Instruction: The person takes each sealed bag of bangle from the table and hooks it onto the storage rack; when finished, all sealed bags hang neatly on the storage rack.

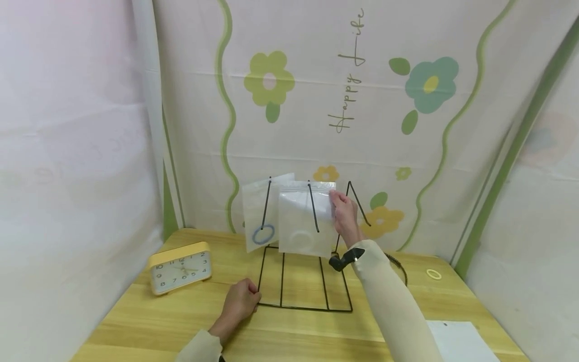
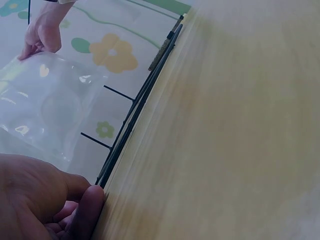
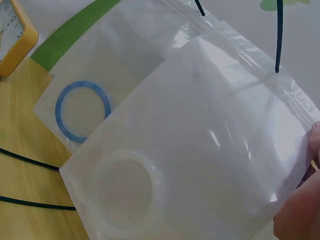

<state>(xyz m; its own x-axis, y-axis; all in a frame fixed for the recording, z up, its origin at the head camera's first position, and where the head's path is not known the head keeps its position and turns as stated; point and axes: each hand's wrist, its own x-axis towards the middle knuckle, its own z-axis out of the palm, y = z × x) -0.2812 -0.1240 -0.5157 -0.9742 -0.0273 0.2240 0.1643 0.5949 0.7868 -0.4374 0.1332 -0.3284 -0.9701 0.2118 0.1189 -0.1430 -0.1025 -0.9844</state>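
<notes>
My right hand (image 1: 346, 213) pinches the right edge of a clear zip bag (image 1: 298, 213) near its top. A whitish ring (image 3: 154, 192) lies inside this bag. It hangs at the middle hook of a black wire rack (image 1: 304, 307), whose prong crosses the bag's front. Behind and to the left hangs a second clear bag (image 1: 253, 206), tilted on the left hook, holding a blue ring (image 3: 59, 111). My left hand (image 1: 239, 304) grips the front left corner of the rack's base between thumb and fingers, low at the table.
A yellow clock (image 1: 181, 271) stands to the left on the wooden table (image 1: 135, 317). To the right lie a pale yellow ring (image 1: 427, 273) and a white sheet (image 1: 461, 342). A dark coiled cord (image 1: 400, 266) shows behind the right forearm. The rack's right hook (image 1: 360, 205) carries nothing.
</notes>
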